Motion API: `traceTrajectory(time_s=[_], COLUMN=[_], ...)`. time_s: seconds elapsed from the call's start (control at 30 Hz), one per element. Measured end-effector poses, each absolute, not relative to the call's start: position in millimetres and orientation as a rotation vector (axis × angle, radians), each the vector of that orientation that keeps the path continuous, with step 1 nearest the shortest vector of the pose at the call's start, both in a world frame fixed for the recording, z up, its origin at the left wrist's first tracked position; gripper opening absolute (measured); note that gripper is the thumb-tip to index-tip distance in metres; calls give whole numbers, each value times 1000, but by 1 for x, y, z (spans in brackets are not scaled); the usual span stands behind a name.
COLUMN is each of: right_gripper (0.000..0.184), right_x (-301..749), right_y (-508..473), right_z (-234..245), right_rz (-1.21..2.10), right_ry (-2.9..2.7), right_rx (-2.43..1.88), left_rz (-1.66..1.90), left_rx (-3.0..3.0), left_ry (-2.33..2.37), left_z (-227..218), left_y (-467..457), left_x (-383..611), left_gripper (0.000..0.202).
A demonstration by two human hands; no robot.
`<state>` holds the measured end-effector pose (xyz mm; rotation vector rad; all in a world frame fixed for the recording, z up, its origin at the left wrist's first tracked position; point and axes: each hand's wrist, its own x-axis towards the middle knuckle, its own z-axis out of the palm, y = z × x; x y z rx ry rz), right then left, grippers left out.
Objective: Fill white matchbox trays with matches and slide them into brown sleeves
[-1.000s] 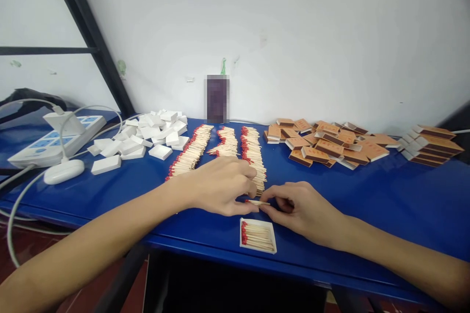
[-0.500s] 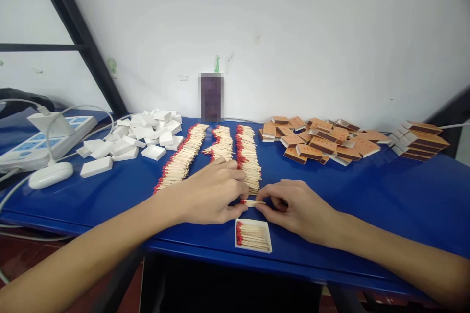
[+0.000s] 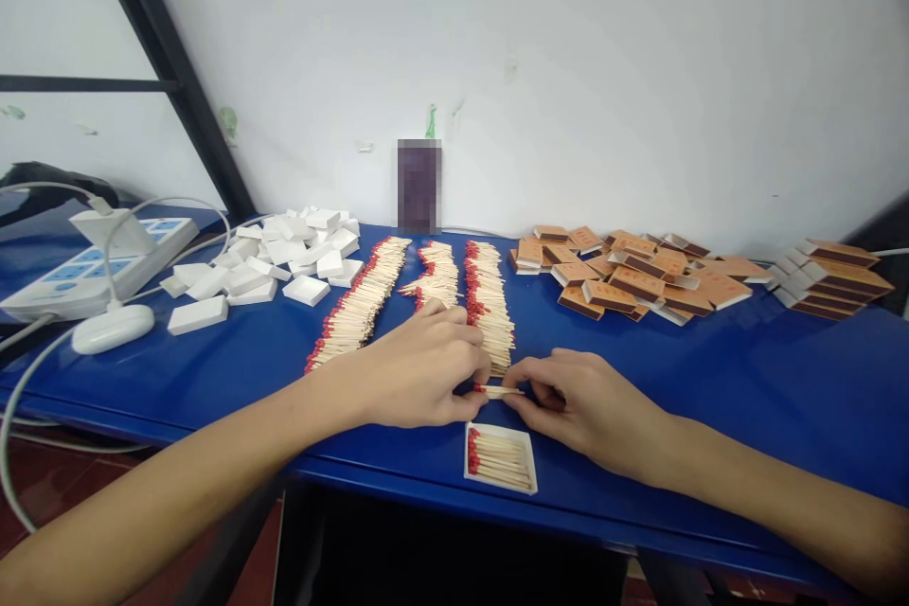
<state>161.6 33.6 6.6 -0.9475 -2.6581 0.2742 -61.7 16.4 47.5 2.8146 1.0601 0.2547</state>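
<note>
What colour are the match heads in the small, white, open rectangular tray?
Red match heads in the white rectangular tray, seen in the head view.

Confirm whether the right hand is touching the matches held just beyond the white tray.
Touching. The head view shows the right hand pinching the plain ends of the held matches between thumb and forefinger.

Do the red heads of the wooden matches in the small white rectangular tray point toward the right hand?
No, the red heads lie left inside the tray, with bare ends nearer the right hand.
</note>
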Motion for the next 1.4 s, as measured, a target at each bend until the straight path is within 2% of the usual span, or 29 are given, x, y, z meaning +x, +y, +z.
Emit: traceTrajectory(time_s=[0.43,0.93,1.1,1.4], right_gripper=[7,5,11,11], right_x=[161,161,164,158], right_y=[35,31,10,-10], right_z=[5,7,17,16], right_rz=[295,267,217,498], right_ry=[-2626,-2520,-2456,-2536], right_rx=[-963,-888,-800,-1004], left_rz=[259,321,379,260], left_rx=[2745,2700,2658,2655], left_ry=[1055,1042,962,865], left_z=[43,48,60,59], left_y=[23,21,7,1], left_x=[-63,-63,-62,-62], left_gripper=[4,9,7,6])
